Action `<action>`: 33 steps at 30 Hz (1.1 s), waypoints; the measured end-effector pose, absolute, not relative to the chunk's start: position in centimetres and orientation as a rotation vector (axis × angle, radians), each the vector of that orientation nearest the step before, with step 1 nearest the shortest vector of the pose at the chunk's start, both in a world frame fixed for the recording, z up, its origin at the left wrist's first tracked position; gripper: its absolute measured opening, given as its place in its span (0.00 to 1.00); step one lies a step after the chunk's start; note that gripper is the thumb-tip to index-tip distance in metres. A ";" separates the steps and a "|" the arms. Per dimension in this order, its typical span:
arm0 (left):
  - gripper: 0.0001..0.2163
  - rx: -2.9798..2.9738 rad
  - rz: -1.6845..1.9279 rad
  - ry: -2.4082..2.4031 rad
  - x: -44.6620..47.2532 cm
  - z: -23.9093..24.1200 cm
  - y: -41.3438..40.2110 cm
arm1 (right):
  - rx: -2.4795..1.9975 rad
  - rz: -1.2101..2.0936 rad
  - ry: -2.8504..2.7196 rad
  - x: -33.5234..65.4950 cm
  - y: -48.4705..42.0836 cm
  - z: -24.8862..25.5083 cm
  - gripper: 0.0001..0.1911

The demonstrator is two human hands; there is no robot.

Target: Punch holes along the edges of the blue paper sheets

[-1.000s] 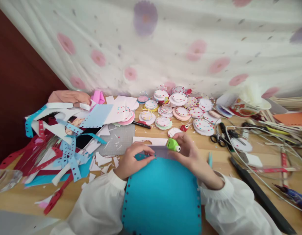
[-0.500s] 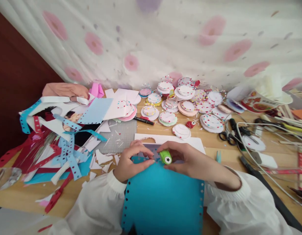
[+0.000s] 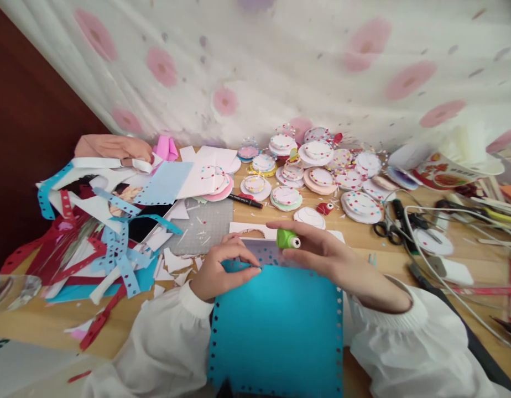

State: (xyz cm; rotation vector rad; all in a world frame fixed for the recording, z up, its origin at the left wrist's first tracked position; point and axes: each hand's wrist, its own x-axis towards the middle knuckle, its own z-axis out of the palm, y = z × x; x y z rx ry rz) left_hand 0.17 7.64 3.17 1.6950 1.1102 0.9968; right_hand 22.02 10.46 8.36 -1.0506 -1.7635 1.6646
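A sheet of blue paper (image 3: 276, 331) lies in front of me, with small punched holes along its left, right and far edges. My left hand (image 3: 226, 271) pinches the far edge of this sheet near its left corner. In my right hand (image 3: 322, 257) is a small green craft punch (image 3: 286, 239), gripped between thumb and fingers; its white round end with a dark flower-like mark faces right. The punch is held just beyond the paper's far edge, apart from it. Below it, small blue cut-outs (image 3: 270, 257) are scattered on a greyish surface.
Several layered paper discs with beads (image 3: 317, 152) stand at the back. Paper strips and scraps (image 3: 118, 249) pile up on the left. Scissors (image 3: 388, 232), a white cable (image 3: 408, 221) and a paper bowl (image 3: 442, 171) are on the right. A black marker (image 3: 245, 200) lies behind my left hand.
My right hand has lifted the green punch off the paper's far edge, moving it slightly away and to the right. My left hand stays on the paper, its fingertips now closed on the edge.
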 end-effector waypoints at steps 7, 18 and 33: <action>0.02 1.649 1.025 1.104 0.4 3.0 7.6 | -0.901 1.763 -1.817 21.8 11.1 5.7 0.17; 0.06 1.649 0.996 1.109 0.3 3.0 7.7 | -0.933 1.746 -1.927 21.8 11.0 5.9 0.14; 0.07 1.663 0.956 1.120 0.2 3.2 7.8 | -0.907 1.623 -2.160 22.2 11.0 6.5 0.15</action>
